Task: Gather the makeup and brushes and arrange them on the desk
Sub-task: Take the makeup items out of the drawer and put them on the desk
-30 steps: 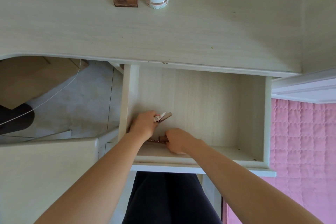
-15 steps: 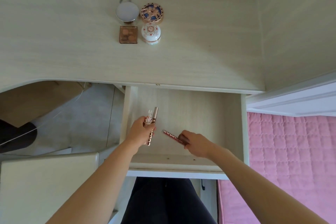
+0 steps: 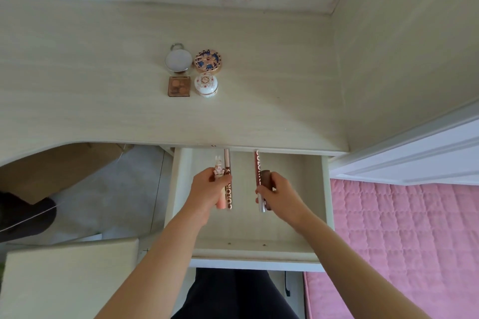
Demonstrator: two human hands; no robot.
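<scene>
**Pencils rise from the drawer**

Both hands, half a second ago low in the open drawer (image 3: 178, 189), now lift toward the desk (image 3: 259, 116). The fingers of the left hand (image 3: 211, 188) are clamped round a bunny-topped tube (image 3: 218, 167) and a brown pencil (image 3: 227, 163). Those of the right hand (image 3: 281, 195) grip a red pencil (image 3: 257, 166) and a stubby brown stick (image 3: 265, 177). All four look bound for the compacts (image 3: 208, 61) already grouped on the desk.

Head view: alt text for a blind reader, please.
Over an open drawer, the left hand grips a pink tube and a brown pencil, the right hand a red pencil and a brown tube. Four makeup cases sit on the desk.
</scene>
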